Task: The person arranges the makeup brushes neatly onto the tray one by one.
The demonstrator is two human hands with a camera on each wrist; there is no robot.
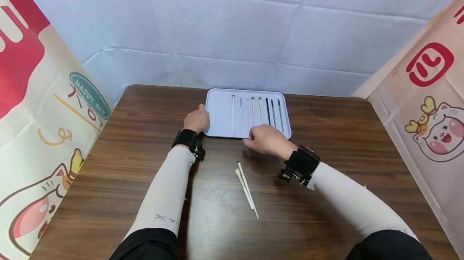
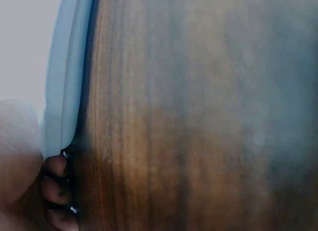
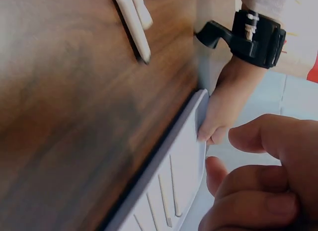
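Observation:
A pale lavender tray (image 1: 221,119) lies at the back of the table with several slim makeup brushes (image 1: 260,109) lined up on it, some light-handled, some dark. My left hand (image 1: 197,120) grips the tray's left rim; in the left wrist view its thumb (image 2: 17,151) is on top and its fingertips (image 2: 57,189) are beneath the rim. Above the tray's front edge hovers my right hand (image 1: 266,138), fingers loosely bent. The right wrist view shows a gap between its thumb and index finger, with nothing held. Two white-handled brushes (image 1: 246,187) lie side by side on the table, nearer me.
The brown wooden table (image 1: 152,195) carries the tray near its back edge. A pale cloth (image 1: 232,30) hangs behind it. Printed cartoon sheets flank the table on the left (image 1: 54,123) and right (image 1: 427,131).

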